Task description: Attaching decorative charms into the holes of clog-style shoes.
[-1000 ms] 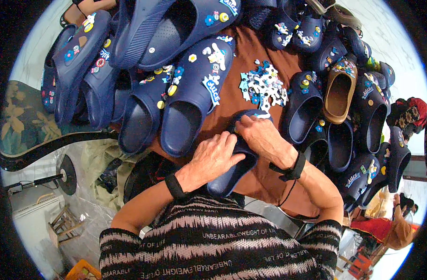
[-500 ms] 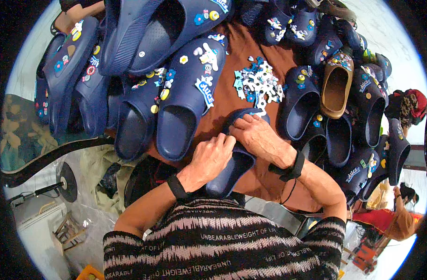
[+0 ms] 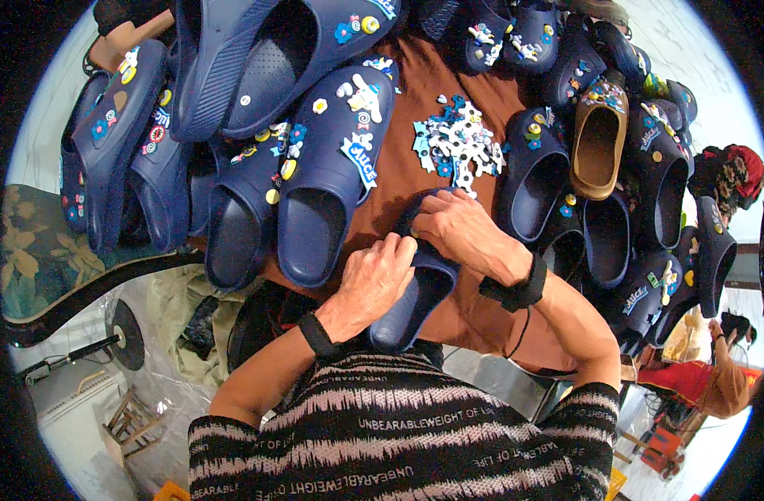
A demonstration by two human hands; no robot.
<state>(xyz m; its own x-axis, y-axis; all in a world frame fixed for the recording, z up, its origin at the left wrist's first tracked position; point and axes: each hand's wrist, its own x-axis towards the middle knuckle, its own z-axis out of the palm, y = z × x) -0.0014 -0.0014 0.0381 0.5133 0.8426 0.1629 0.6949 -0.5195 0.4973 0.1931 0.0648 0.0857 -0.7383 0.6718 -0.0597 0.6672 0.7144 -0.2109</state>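
A dark navy clog lies at the table's near edge, its open heel toward me. My left hand is closed on the clog's left side, fingers bent and knuckles up. Bent over the toe part is my right hand, its fingers closed against the shoe. The fingertips of both hands nearly meet on the upper. Whatever lies beneath them is hidden. Just beyond the toe sits a loose pile of small shoe charms in white, light blue and dark blue.
Decorated navy clogs crowd the left side, some stacked. More navy clogs and one brown clog fill the right. A brown cloth covers the table. Another person is at the far right.
My right hand has shifted slightly and its fingers are bent differently over the clog's toe. The left hand stays nearly in place. The whole view has tilted a little.
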